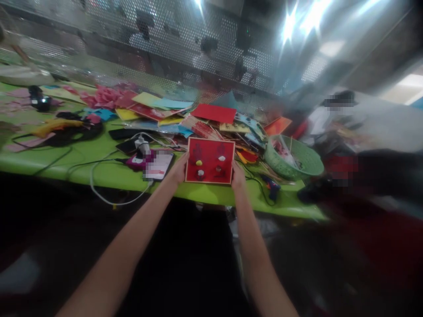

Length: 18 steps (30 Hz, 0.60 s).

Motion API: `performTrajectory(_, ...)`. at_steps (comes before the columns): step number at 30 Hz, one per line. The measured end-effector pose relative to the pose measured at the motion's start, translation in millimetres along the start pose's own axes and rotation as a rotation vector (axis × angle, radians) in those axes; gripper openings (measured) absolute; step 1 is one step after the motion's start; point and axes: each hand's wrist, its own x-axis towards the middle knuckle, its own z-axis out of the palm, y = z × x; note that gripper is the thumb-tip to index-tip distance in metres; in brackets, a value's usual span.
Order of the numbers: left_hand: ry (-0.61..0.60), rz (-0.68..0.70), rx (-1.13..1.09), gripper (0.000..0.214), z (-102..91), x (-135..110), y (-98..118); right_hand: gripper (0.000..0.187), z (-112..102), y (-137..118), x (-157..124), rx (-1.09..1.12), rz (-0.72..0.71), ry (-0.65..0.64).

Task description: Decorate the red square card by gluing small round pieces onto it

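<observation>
the framed panel [210, 165] is red with a pale border [208, 182], a yellow lump [198, 163] near its nine o'clock and a white lump [221, 158] near its three, against a lime-green desk [194, 192] with a pale-green basket [309, 160] at three o'clock and grey dotted mesh [228, 24] at twelve.

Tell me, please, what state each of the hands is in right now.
Left hand: closed, holding the red framed board by its left edge.
Right hand: closed, holding the same board by its right edge.

left hand [179, 170], right hand [238, 175] and slim forearms [142, 229] are bare, the clothing [194, 259] dark.
</observation>
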Motion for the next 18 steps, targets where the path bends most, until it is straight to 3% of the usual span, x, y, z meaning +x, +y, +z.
performTrajectory(7, -0.034, -0.109, 0.004, 0.045, -4.8, 1, 2, 0.040, 0, 4, -5, 0.026, 0.015, -0.054)
performTrajectory(13, -0.011, -0.096, 0.014, 0.045, -3.8, -3, 3, 0.041, -4, 7, -18, 0.001, 0.039, 0.068)
performTrajectory(18, 0.044, -0.080, 0.064, 0.043, -0.3, -7, 6, 0.054, 2, -6, -37, -0.043, -0.038, -0.042)
